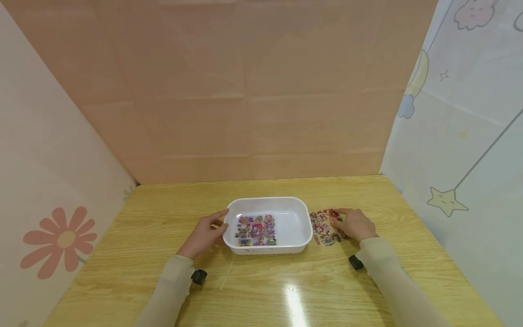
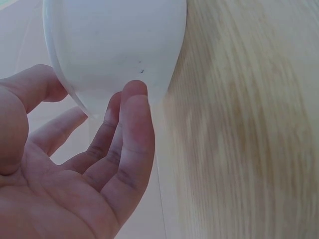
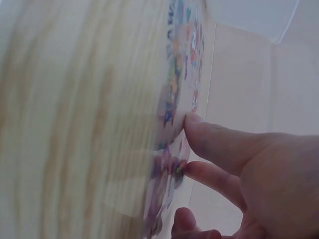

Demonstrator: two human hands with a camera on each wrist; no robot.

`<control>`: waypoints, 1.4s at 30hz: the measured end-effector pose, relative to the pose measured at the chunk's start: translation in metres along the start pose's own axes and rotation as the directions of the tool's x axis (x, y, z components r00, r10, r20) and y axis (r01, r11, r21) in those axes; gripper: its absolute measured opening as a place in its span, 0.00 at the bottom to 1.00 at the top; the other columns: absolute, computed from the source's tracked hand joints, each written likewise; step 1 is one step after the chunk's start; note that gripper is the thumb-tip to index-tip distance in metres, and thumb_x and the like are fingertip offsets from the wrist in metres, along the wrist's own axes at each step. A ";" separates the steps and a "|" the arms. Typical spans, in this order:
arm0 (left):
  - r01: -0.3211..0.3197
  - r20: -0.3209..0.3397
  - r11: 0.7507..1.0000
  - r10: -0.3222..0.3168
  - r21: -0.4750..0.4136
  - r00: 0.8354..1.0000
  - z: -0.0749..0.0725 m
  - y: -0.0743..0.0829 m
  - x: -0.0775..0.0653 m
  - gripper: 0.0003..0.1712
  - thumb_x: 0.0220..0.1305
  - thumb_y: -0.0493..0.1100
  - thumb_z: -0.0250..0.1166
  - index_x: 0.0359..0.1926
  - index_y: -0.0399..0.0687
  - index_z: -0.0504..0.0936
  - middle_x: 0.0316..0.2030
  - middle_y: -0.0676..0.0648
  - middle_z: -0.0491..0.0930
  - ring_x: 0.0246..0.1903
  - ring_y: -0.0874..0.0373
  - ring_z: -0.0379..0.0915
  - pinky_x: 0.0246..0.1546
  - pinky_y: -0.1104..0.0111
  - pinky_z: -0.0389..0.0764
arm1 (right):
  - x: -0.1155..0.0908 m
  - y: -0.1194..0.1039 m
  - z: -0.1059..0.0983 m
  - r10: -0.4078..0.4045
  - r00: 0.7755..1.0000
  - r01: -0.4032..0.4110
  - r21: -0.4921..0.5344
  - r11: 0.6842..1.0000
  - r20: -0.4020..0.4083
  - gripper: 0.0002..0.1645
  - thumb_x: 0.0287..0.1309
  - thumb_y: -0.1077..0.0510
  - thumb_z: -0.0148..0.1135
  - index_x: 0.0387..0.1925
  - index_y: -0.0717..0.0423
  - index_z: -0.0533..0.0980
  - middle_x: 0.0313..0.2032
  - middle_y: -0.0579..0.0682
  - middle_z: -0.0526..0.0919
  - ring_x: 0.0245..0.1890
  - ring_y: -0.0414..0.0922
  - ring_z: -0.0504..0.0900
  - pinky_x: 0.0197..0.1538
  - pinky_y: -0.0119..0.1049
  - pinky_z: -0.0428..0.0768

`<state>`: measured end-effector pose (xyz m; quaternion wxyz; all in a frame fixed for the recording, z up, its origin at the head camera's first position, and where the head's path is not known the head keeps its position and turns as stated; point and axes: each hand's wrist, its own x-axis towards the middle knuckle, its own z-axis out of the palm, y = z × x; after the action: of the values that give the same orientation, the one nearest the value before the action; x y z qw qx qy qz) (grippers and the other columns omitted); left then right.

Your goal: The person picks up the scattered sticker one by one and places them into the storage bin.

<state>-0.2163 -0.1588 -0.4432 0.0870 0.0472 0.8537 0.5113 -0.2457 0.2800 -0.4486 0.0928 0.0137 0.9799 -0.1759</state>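
Note:
A white plastic basin (image 1: 288,229) with rounded corners stands on the table. Inside it, toward the left, lies a clear sheet of colourful cartoon stickers (image 1: 256,230). My left hand (image 1: 205,235) holds the basin's left end, thumb and forefinger at the rim, the other fingers bent against the outer wall (image 2: 119,45). Just right of the basin, a second sticker sheet (image 1: 322,226) lies flat on the table. My right hand (image 1: 354,224) rests over its right part, with thumb and a fingertip (image 3: 194,119) touching the sheet, spread apart. The hand hides part of that sheet.
The wooden table (image 1: 163,218) is bounded by an orange-brown backdrop (image 1: 245,113) behind and pale patterned panels (image 1: 449,150) on both sides. A thin pale strip (image 1: 227,274) lies in front of the basin's left side. Dark wrist devices (image 1: 199,277) sit on both sleeves.

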 end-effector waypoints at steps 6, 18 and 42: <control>-0.004 -0.002 1.000 0.004 0.006 1.000 -0.001 0.001 0.000 0.29 0.66 0.47 0.60 0.67 0.57 0.66 0.43 0.43 0.76 0.33 0.54 0.75 0.32 0.60 0.81 | 0.000 -0.002 -0.001 0.010 1.000 -0.010 0.019 1.000 -0.003 0.36 0.58 0.39 0.58 0.63 0.52 0.69 0.40 0.65 0.81 0.21 0.44 0.69 0.18 0.36 0.62; -0.002 0.001 1.000 0.002 0.007 1.000 -0.001 0.003 -0.002 0.28 0.67 0.45 0.58 0.67 0.58 0.66 0.43 0.42 0.76 0.33 0.54 0.75 0.32 0.58 0.81 | -0.001 -0.003 0.001 0.031 0.999 -0.031 0.073 0.997 -0.008 0.35 0.59 0.40 0.58 0.64 0.52 0.68 0.57 0.66 0.73 0.33 0.55 0.77 0.23 0.41 0.69; -0.005 0.002 1.000 0.005 0.004 1.000 -0.001 0.002 -0.001 0.28 0.67 0.45 0.58 0.67 0.58 0.66 0.43 0.42 0.76 0.33 0.54 0.75 0.31 0.59 0.81 | -0.002 0.003 -0.002 0.098 0.994 -0.078 0.300 0.951 -0.054 0.28 0.62 0.51 0.52 0.57 0.67 0.68 0.47 0.67 0.77 0.23 0.48 0.77 0.27 0.40 0.75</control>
<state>-0.2156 -0.1587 -0.4411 0.0866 0.0498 0.8545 0.5098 -0.2443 0.2839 -0.4474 0.0638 0.0772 0.9433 -0.3163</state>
